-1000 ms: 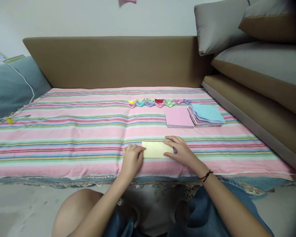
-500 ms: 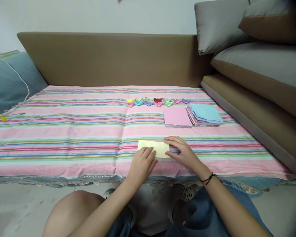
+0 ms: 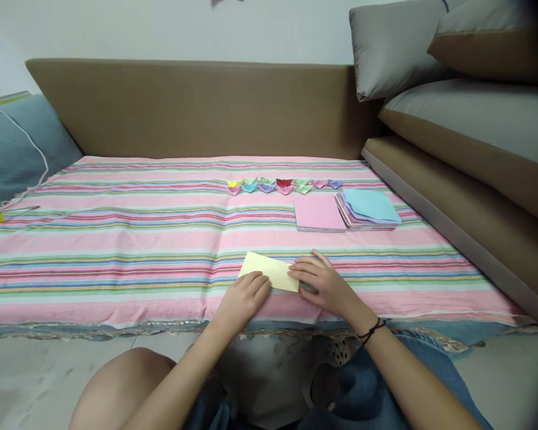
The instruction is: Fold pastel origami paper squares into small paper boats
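A pale yellow paper (image 3: 271,271), folded into a long rectangle, lies slightly askew on the striped pink sheet (image 3: 161,239) near its front edge. My left hand (image 3: 244,297) rests at the paper's near left corner, fingers curled onto its edge. My right hand (image 3: 323,283) presses flat on the paper's right end, fingers stretched out. A black cord circles my right wrist. Beyond the paper lie a pink paper stack (image 3: 319,212) and a mixed-colour stack topped with blue (image 3: 368,208).
A row of several small folded paper boats (image 3: 283,186) sits behind the stacks. A brown backrest (image 3: 197,107) runs along the rear. Grey and brown cushions (image 3: 466,119) pile up at right. A teal pillow (image 3: 13,143) and white cable lie at left.
The folded yellow paper has turned slightly, its left end now farther away. My left hand slid right along the paper, then back toward its near left corner; my right hand stayed on the right end.
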